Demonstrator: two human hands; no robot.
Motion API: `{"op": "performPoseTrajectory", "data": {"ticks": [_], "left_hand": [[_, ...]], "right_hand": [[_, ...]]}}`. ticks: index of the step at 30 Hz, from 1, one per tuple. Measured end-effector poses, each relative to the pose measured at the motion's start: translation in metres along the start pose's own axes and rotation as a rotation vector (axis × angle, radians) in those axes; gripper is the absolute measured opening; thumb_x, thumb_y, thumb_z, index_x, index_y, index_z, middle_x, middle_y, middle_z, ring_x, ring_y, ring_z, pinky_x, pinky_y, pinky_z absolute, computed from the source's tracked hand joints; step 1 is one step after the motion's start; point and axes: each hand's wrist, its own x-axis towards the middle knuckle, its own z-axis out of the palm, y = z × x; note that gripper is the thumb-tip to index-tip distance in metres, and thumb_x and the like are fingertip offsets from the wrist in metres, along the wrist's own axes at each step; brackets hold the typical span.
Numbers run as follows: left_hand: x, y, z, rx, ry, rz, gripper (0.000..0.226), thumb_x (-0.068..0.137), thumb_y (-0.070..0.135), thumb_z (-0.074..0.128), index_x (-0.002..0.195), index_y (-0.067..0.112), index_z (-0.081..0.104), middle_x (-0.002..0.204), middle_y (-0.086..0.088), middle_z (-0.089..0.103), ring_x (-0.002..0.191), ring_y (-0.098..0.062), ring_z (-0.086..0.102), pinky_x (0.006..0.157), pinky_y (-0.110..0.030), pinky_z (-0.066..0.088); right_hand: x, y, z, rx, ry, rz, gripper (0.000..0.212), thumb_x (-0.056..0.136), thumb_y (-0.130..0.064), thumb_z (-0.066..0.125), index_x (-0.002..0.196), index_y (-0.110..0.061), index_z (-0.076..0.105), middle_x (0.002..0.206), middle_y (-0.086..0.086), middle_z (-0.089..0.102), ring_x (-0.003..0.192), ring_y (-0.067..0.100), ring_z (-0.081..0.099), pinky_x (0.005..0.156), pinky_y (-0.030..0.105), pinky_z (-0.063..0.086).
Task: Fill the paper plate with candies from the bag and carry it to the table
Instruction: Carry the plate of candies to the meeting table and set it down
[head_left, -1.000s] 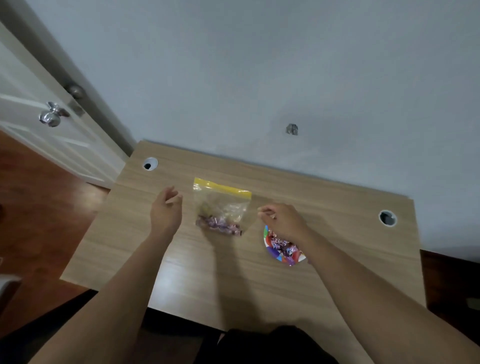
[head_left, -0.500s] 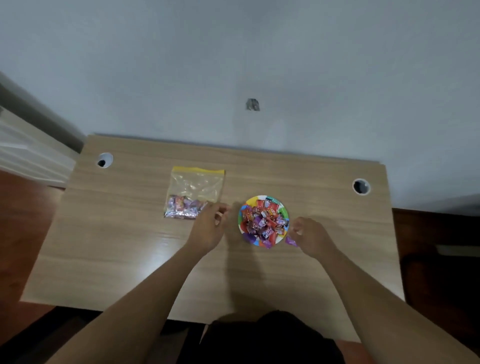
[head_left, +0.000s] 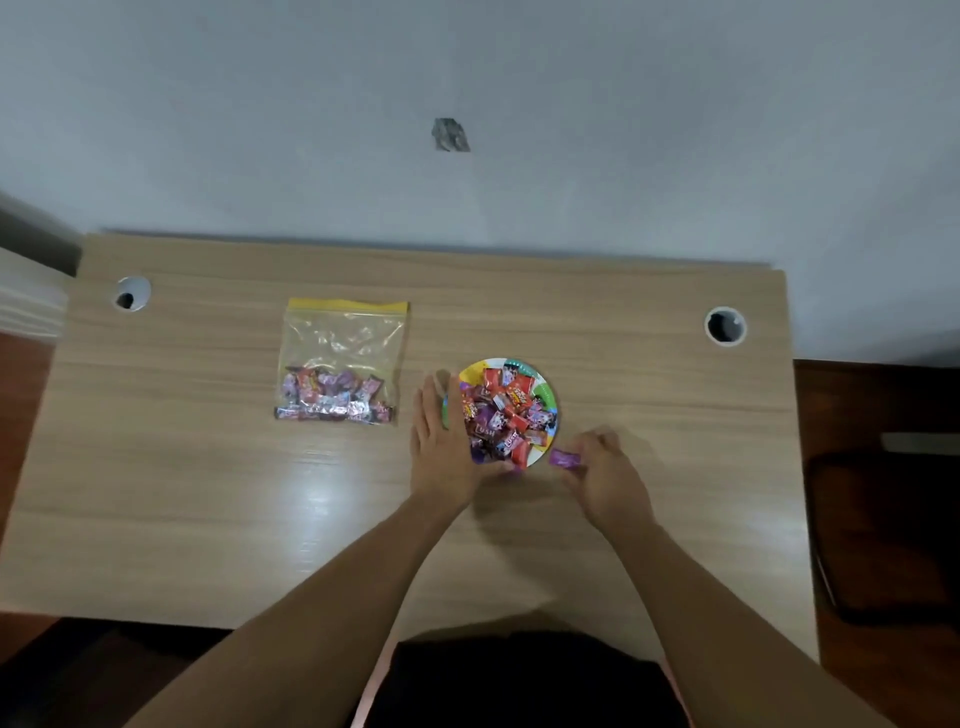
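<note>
A colourful paper plate (head_left: 546, 391) heaped with red and purple wrapped candies (head_left: 501, 415) sits on the wooden desk (head_left: 208, 493), right of centre. My left hand (head_left: 441, 447) lies flat against the plate's left rim, fingers together and extended, thumb curling under the near edge. My right hand (head_left: 605, 475) is just right of the plate, pinching a single purple candy (head_left: 565, 459) at the plate's near-right edge. A clear zip bag (head_left: 343, 332) with a yellow strip lies flat to the left, some candies gathered at its bottom.
The desk stands against a grey wall (head_left: 519, 78). Cable holes sit at the far left (head_left: 132, 293) and far right (head_left: 725, 325) corners. A dark chair (head_left: 883, 530) stands on the floor to the right. My dark clothing shows at the desk's near edge.
My left hand slid right from beside the bag to the plate's left rim. My right hand stayed by the plate's near-right edge with the purple candy. The view has steadied.
</note>
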Motion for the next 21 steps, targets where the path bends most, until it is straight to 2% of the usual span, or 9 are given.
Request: {"op": "performPoseTrajectory", "data": {"ticks": [3,7,10,11,12,14,15,18,21], "left_hand": [[0.009,-0.001,0.002,-0.019,-0.005,-0.012,0.161,0.063,0.079,0.087,0.173,0.024,-0.017,0.183,-0.014,-0.015,0.17,-0.04,-0.011,0.136,-0.06,0.017],[0.017,-0.003,-0.003,-0.065,0.031,-0.026,0.153,0.067,0.072,0.09,0.174,0.023,-0.009,0.183,-0.016,-0.006,0.169,-0.042,0.0,0.129,-0.064,0.033],[0.016,-0.002,-0.008,-0.105,0.027,-0.011,0.142,0.072,0.066,0.091,0.175,0.022,0.004,0.18,-0.016,0.009,0.166,-0.041,0.014,0.126,-0.062,0.038],[0.015,-0.002,-0.009,-0.134,0.041,-0.001,0.135,0.074,0.066,0.089,0.174,0.023,0.01,0.177,-0.014,0.017,0.163,-0.039,0.02,0.125,-0.06,0.039],[0.014,-0.002,-0.009,-0.171,0.056,-0.001,0.126,0.077,0.066,0.087,0.172,0.025,0.015,0.171,-0.013,0.025,0.158,-0.037,0.027,0.122,-0.057,0.041],[0.014,-0.001,-0.01,-0.266,0.074,-0.035,0.109,0.084,0.066,0.081,0.168,0.029,0.023,0.159,-0.011,0.036,0.15,-0.033,0.036,0.117,-0.051,0.045],[0.014,-0.001,-0.01,-0.317,0.085,-0.059,0.1,0.087,0.065,0.079,0.166,0.03,0.028,0.154,-0.011,0.04,0.147,-0.03,0.04,0.116,-0.049,0.047],[0.015,0.0,-0.011,-0.429,0.132,-0.101,0.069,0.096,0.052,0.076,0.151,0.022,0.049,0.139,-0.009,0.051,0.132,-0.02,0.048,0.11,-0.038,0.051],[0.021,-0.003,-0.015,-0.485,0.127,-0.17,0.049,0.102,0.04,0.073,0.141,0.012,0.061,0.131,-0.01,0.059,0.122,-0.021,0.055,0.105,-0.035,0.052]], "right_hand": [[0.001,0.003,0.002,0.055,0.018,-0.015,0.024,0.086,-0.032,0.081,0.105,-0.023,0.068,0.116,0.004,0.058,0.096,0.034,0.07,0.082,0.047,0.059],[0.0,0.005,-0.001,0.162,0.045,0.02,0.023,0.086,-0.029,0.085,0.09,-0.032,0.062,0.101,-0.002,0.069,0.089,0.023,0.071,0.079,0.038,0.057],[0.001,0.002,-0.004,0.338,0.097,0.125,0.02,0.086,-0.025,0.088,0.09,-0.02,0.07,0.088,-0.006,0.076,0.081,0.003,0.072,0.074,0.016,0.052],[0.002,-0.001,-0.005,0.409,0.109,0.166,0.02,0.087,-0.026,0.089,0.091,-0.017,0.072,0.088,-0.006,0.076,0.077,-0.003,0.069,0.073,0.015,0.052],[0.004,-0.005,-0.006,0.478,0.113,0.192,0.02,0.087,-0.029,0.089,0.092,-0.018,0.072,0.09,-0.005,0.077,0.075,-0.003,0.068,0.075,0.022,0.054],[0.008,-0.016,-0.009,0.6,0.093,0.207,0.021,0.086,-0.035,0.088,0.094,-0.024,0.072,0.095,-0.002,0.079,0.069,0.008,0.067,0.075,0.039,0.058],[0.01,-0.024,-0.011,0.651,0.072,0.203,0.022,0.086,-0.036,0.088,0.095,-0.024,0.072,0.096,0.0,0.079,0.064,0.011,0.065,0.071,0.04,0.058],[0.014,-0.052,-0.017,0.697,0.009,0.136,0.015,0.091,-0.029,0.085,0.101,-0.019,0.078,0.096,0.0,0.08,0.058,0.012,0.065,0.062,0.028,0.056],[0.02,-0.066,-0.014,0.622,0.03,0.061,0.02,0.096,-0.04,0.077,0.105,-0.023,0.084,0.096,-0.006,0.083,0.08,0.012,0.076,0.075,0.027,0.059]]}}
